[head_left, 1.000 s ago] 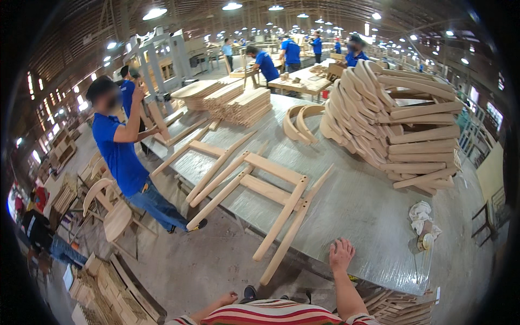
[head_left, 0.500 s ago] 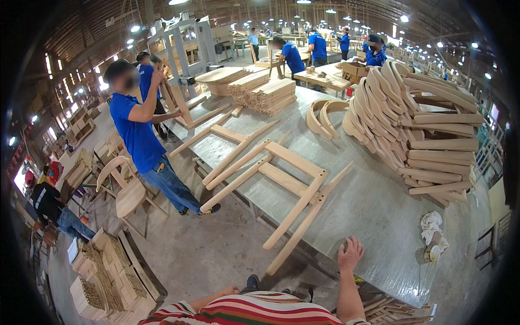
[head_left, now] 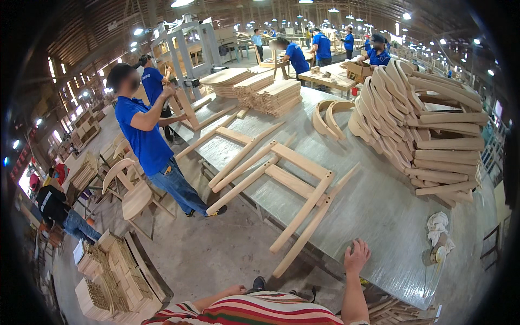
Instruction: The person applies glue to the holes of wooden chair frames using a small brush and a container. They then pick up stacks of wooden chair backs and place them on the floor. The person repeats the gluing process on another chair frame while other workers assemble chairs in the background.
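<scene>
A long, dim furniture workshop (head_left: 108, 49) stretches under a dark pitched roof hung with rows of lamps, its concrete floor (head_left: 216, 254) dusty and crowded with stacked wooden parts. A long grey surface (head_left: 379, 216) runs from the near edge toward the far end of the hall. On its right side rises a tall heap of curved wooden chair parts (head_left: 422, 119); toward the far edge sit stacks of flat boards (head_left: 271, 92), with two bent wooden hoops (head_left: 327, 116) between them. Across the middle lies an unfinished wooden chair frame (head_left: 276, 184), its long legs overhanging the near left edge. The right hand (head_left: 357, 257) rests open, fingers spread flat, on the near edge of the surface just beside the tips of the frame's legs. The left hand (head_left: 235, 290) hangs low above the floor, off the surface; whether it is open or closed cannot be told. A crumpled white rag (head_left: 437, 227) lies near the right edge. A worker in a blue shirt (head_left: 146, 135) stands at the left edge beside an unfinished chair (head_left: 132, 195) on the floor.
</scene>
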Available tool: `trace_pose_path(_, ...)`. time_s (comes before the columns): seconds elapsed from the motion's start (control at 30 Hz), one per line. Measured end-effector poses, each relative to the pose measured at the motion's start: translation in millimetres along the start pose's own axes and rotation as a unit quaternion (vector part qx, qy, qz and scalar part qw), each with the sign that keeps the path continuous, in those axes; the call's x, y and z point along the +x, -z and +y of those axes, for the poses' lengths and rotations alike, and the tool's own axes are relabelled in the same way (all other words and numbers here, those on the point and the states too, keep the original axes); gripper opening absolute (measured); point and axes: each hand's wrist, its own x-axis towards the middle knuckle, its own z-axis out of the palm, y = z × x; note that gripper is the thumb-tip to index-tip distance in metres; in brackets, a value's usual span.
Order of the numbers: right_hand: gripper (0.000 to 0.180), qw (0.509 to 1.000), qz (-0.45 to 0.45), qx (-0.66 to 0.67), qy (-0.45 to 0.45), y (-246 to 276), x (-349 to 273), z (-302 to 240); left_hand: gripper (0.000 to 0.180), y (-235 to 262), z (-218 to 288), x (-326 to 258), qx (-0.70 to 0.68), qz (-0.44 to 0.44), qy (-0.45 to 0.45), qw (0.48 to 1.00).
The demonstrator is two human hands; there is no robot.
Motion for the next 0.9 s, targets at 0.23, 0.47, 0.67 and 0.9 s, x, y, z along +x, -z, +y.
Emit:
trace_pose_path(0.23,0.033,1.0,-0.012,-0.009,-0.016,2.5,0.7,-5.0,0.045,1.2,-6.7,3.2,0.012,0.001,-0.017,1.0)
trace_pose_path(0.47,0.034,1.0,-0.004,-0.009,-0.008,0.7,1.0,-1.2,0.043,3.1,-0.3,11.9,0.02,0.026,-0.006,0.999)
trace_pose_path(0.67,0.034,1.0,-0.006,-0.009,-0.008,1.5,0.8,-5.0,0.041,-0.9,-1.5,12.1,0.01,0.019,-0.014,1.0)
trace_pose_path(0.9,0.034,1.0,-0.002,-0.001,-0.011,2.2,-0.1,-5.6,0.042,-1.3,-4.6,6.9,0.02,0.021,-0.007,1.0)
